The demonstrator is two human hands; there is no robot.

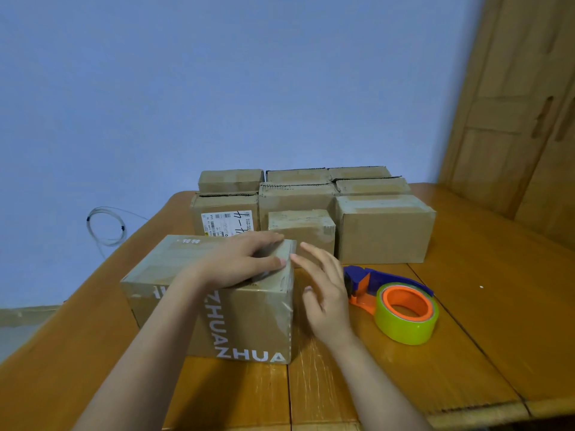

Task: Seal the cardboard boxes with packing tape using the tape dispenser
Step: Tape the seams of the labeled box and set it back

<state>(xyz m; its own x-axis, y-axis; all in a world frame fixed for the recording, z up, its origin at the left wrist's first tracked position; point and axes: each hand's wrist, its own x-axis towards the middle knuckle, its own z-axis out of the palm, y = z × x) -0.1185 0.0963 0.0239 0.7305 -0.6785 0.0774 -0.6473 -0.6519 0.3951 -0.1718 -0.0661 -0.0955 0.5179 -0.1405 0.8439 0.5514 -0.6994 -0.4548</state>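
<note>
A cardboard box (174, 275) printed with white letters stands at the front of the wooden table, with clear tape across its top and down its right side. My left hand (239, 262) lies flat on the box's top near the right edge, fingers straight. My right hand (323, 293) hovers beside the box's right face, fingers relaxed and holding nothing. The tape dispenser (401, 309), blue and orange with a yellow-green roll, lies on the table just right of my right hand.
Several more cardboard boxes (382, 231) are stacked in rows at the back of the table (466, 353). A blue wall with a coiled cable (105, 227) is behind; a wooden cabinet (516, 104) stands at the right.
</note>
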